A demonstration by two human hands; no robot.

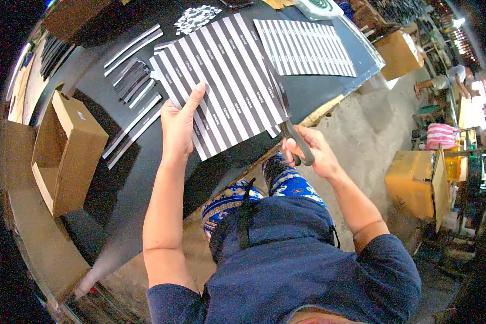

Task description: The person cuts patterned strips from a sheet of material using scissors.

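A black-and-white striped sheet (pixel 227 81) printed with small words is held up over the dark table. My left hand (pixel 181 127) grips its lower left edge, thumb on top and the other fingers behind it. In my right hand (pixel 316 148) is a pair of scissors (pixel 298 141) with dark handles, the fingers wrapped round the loops. The blades lie along the right edge of the sheet and are partly hidden by it. Another striped sheet (pixel 305 47) lies flat on the table beyond.
Cut strips (pixel 132 124) and a bundle of dark strips (pixel 130 81) lie left of the sheet. A pile of small white pieces (pixel 197 19) is at the back. An open cardboard box (pixel 73 154) stands at left, another box (pixel 410 178) on the floor at right. A person (pixel 451 78) is farther off.
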